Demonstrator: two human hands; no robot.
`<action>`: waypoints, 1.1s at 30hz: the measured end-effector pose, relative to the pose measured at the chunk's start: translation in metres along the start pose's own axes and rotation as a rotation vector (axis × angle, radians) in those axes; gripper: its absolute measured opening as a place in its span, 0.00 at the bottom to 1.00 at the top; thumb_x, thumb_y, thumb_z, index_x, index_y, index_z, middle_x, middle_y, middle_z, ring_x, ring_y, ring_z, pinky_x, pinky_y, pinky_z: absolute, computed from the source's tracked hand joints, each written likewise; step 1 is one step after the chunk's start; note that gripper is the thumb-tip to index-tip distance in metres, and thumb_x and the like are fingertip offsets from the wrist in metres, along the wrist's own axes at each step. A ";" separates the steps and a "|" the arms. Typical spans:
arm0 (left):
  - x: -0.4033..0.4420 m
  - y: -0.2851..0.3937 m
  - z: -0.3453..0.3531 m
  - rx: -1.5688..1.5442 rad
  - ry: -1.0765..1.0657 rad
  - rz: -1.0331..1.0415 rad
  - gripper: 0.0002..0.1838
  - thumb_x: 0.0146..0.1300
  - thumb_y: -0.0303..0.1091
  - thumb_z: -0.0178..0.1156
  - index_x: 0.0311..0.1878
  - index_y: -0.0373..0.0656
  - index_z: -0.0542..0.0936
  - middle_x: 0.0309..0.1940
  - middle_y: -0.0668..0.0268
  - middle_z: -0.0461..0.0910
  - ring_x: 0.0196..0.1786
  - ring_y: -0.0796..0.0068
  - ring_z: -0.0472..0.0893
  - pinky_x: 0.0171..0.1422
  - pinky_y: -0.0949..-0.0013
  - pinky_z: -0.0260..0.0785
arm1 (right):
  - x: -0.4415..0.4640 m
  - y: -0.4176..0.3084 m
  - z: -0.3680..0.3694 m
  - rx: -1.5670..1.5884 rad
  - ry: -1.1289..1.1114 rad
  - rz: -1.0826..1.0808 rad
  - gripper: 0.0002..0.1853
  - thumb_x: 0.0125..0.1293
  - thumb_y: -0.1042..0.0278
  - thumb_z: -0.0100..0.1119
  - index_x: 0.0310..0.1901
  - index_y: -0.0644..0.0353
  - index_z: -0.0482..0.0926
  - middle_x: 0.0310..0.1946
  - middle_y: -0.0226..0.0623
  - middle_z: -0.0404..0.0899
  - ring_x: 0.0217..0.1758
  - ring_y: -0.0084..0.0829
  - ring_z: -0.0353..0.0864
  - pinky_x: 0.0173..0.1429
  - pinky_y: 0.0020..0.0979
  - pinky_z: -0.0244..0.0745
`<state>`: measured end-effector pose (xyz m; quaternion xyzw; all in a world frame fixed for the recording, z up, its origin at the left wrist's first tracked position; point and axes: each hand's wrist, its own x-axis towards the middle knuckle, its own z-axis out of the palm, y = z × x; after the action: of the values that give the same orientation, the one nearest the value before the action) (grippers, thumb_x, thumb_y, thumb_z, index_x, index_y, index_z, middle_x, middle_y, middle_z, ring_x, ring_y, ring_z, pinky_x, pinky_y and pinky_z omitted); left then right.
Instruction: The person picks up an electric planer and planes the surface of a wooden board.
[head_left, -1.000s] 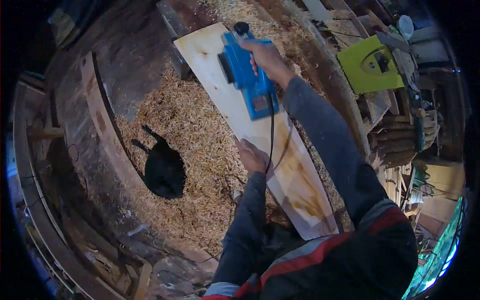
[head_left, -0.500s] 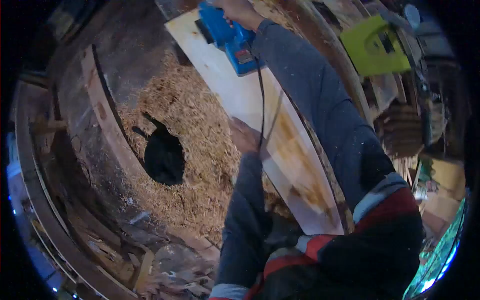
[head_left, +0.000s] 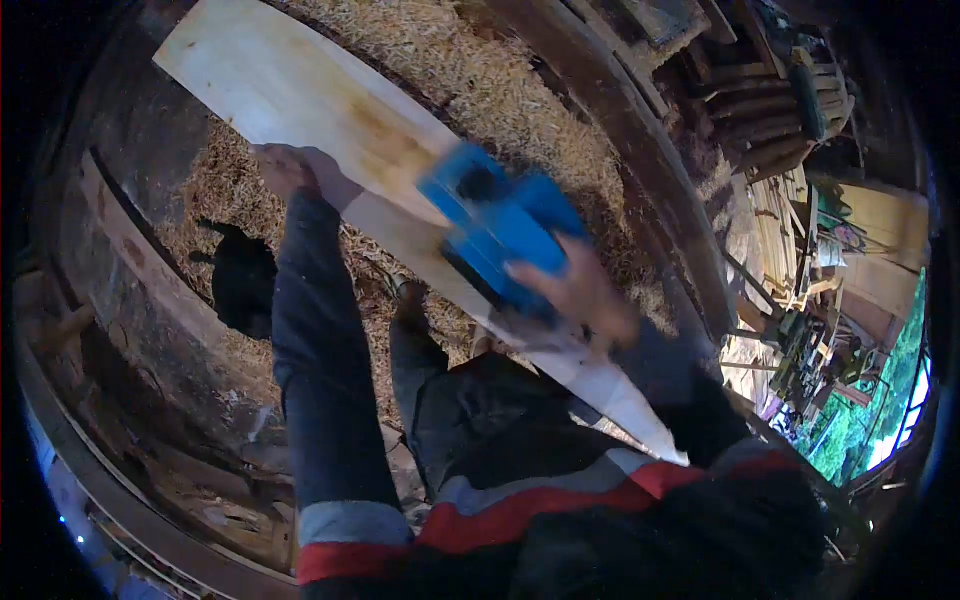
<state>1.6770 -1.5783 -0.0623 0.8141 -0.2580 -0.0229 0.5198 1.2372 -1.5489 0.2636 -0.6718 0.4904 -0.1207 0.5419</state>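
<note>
A long pale wooden board (head_left: 270, 85) with brown staining runs diagonally from the upper left down toward my body. My right hand (head_left: 585, 295), slightly blurred, is wrapped around a blue electric planer (head_left: 515, 230). The planer sits on the near half of the board. My left hand (head_left: 288, 170) grips the board's left edge farther up, its fingers partly hidden. Beneath the board and around it lie heaps of wood shavings (head_left: 440, 60).
A black object (head_left: 243, 285), its kind unclear, lies among the shavings left of my left arm. Beside it is a curved plank (head_left: 130, 225). A thick timber (head_left: 620, 130) runs along the right, with stacked wood (head_left: 780, 110) beyond.
The planer and my right hand have come back along the board toward my body. My left hand still holds the board's left edge. The view has shifted to the right.
</note>
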 end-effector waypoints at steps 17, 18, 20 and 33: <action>-0.088 0.065 -0.037 0.096 -0.067 0.012 0.22 0.74 0.44 0.45 0.51 0.32 0.77 0.42 0.41 0.80 0.45 0.44 0.80 0.51 0.53 0.73 | -0.230 0.129 -0.086 -0.121 -0.233 0.393 0.35 0.59 0.45 0.72 0.58 0.66 0.75 0.47 0.53 0.82 0.53 0.45 0.83 0.56 0.43 0.76; -0.089 0.067 -0.038 0.143 -0.061 0.106 0.22 0.74 0.44 0.45 0.51 0.32 0.77 0.42 0.41 0.81 0.44 0.45 0.80 0.50 0.54 0.73 | -0.206 0.114 -0.078 -0.147 -0.223 0.329 0.33 0.60 0.47 0.72 0.57 0.65 0.76 0.46 0.52 0.82 0.52 0.45 0.83 0.55 0.41 0.76; -0.088 0.067 -0.040 0.164 -0.075 0.006 0.22 0.73 0.43 0.47 0.53 0.32 0.76 0.43 0.42 0.81 0.44 0.49 0.81 0.49 0.55 0.74 | -0.157 0.078 -0.056 -0.107 -0.151 0.183 0.30 0.61 0.49 0.72 0.54 0.65 0.77 0.43 0.51 0.83 0.48 0.44 0.84 0.53 0.40 0.77; -0.080 0.036 -0.036 0.397 0.021 0.140 0.27 0.71 0.52 0.48 0.51 0.34 0.80 0.39 0.47 0.83 0.38 0.45 0.83 0.40 0.49 0.76 | 0.097 -0.017 0.056 -0.074 0.105 -0.082 0.21 0.57 0.50 0.71 0.44 0.58 0.85 0.35 0.47 0.85 0.39 0.40 0.86 0.46 0.38 0.79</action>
<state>1.6042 -1.5240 -0.0331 0.8807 -0.3081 0.0731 0.3522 1.3328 -1.5922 0.2206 -0.7037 0.4944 -0.1593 0.4848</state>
